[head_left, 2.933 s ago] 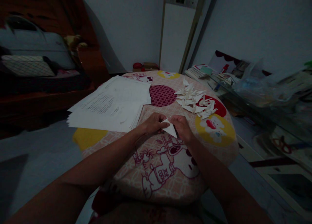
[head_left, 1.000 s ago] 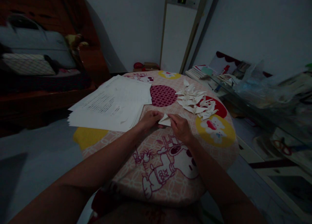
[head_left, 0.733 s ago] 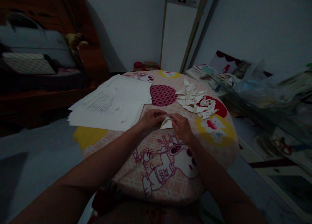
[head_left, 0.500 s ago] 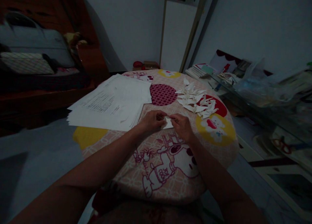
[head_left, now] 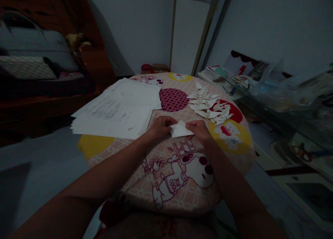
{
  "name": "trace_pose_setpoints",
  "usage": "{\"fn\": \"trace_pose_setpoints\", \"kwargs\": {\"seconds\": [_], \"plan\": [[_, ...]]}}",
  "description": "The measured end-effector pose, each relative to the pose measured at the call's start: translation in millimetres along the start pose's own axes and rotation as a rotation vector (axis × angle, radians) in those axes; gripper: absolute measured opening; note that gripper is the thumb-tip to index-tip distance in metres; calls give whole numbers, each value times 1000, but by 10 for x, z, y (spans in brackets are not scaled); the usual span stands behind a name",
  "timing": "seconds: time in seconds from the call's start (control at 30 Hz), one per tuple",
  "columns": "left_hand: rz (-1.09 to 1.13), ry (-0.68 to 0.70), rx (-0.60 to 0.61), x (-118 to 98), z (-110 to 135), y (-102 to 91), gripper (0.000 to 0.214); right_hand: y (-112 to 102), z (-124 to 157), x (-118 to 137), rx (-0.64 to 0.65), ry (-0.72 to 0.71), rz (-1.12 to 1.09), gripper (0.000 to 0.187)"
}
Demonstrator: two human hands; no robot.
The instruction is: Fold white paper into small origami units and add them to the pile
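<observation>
A small folded piece of white paper (head_left: 180, 130) lies between my two hands on a round table (head_left: 145, 183) covered with a pink cartoon-print cloth. My left hand (head_left: 160, 125) pinches the paper's left edge with curled fingers. My right hand (head_left: 200, 129) grips its right corner, fingers closed on it. Beyond the hands lies a heap of finished folded white paper pieces (head_left: 208, 105).
A thick stack of printed white sheets (head_left: 117, 109) covers the table's left part. To the right stands a glass shelf (head_left: 281, 107) with books, plastic bags and clutter. A dark sofa with a bag (head_left: 33, 58) is at the left. A white door is behind.
The folded paper has been turned and opened out flatter between my hands. My right hand has shifted to the paper's right corner. The view has tilted slightly.
</observation>
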State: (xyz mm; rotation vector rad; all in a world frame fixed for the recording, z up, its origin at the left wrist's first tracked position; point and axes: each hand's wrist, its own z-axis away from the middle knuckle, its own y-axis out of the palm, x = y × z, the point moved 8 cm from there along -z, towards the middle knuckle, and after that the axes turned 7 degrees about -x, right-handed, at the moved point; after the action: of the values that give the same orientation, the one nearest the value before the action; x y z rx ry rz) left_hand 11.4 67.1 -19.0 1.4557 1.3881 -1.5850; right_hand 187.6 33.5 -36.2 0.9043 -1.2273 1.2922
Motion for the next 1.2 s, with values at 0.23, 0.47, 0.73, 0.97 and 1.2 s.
{"fn": "trace_pose_setpoints", "kwargs": {"seconds": [0.23, 0.47, 0.73, 0.97, 1.2], "plan": [[155, -39, -87, -33, -2, -49, 28, 29, 23, 39, 45, -17, -171, 29], [229, -68, -68, -56, 16, -31, 16, 10, 15, 43, -16, -43, -236, 30], [178, -149, 35, -46, 74, 54, 25, 37, 16, 40, 14, -69, -243, 29], [170, -168, 117, -104, 113, 99, 42, 25, 57, 58, -33, -24, -309, 31], [59, -110, 71, -137, 84, 22, 50, 17, 66, 112, 54, -28, -310, 35]]}}
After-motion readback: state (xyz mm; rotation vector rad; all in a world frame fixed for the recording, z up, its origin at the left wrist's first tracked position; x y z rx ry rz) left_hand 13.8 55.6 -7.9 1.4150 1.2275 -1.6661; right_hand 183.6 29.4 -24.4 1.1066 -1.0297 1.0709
